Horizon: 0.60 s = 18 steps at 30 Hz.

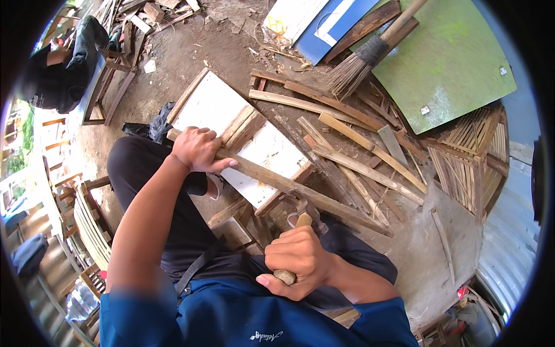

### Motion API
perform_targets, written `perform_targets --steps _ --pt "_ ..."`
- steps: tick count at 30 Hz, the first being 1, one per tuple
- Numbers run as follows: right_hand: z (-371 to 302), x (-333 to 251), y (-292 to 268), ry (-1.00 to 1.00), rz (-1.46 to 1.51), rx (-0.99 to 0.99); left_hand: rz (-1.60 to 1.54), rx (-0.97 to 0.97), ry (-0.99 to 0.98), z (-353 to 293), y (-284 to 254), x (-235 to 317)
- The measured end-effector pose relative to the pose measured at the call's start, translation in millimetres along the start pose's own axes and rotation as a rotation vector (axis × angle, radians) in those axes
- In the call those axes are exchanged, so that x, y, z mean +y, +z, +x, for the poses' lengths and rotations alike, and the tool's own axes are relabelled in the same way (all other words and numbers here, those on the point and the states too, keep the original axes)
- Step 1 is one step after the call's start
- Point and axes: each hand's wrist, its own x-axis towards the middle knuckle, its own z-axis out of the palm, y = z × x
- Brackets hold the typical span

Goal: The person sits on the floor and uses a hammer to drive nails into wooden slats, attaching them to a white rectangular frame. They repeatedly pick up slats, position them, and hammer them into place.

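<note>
My left hand is wrapped round a long wooden strip near its upper left end. The strip slants down to the right across a white board edged with wooden battens. In my right hand is a hammer, gripped low on its wooden handle. Its dark metal head is at the strip's near side; whether it touches the wood I cannot tell. Below the board, between my legs, a small wooden stand partly shows.
Loose wooden strips and a handsaw lie to the right. Beyond are a stick broom, a green panel and a slatted wooden piece. Another person sits far left. Corrugated metal stands at right.
</note>
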Motion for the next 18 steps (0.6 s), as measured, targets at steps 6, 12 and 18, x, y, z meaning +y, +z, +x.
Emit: perform_targets --steps 6,12,18 --pt "-3 5 1 -0.015 -0.038 -0.013 0.019 -0.034 -0.015 5 0 -4" --pt "-9 -2 -1 0.001 -0.054 -0.043 0.017 -0.010 0.023 5 4 -10" --pt "-24 -4 -1 -0.033 -0.054 -0.047 0.018 0.056 0.054 5 6 -11"
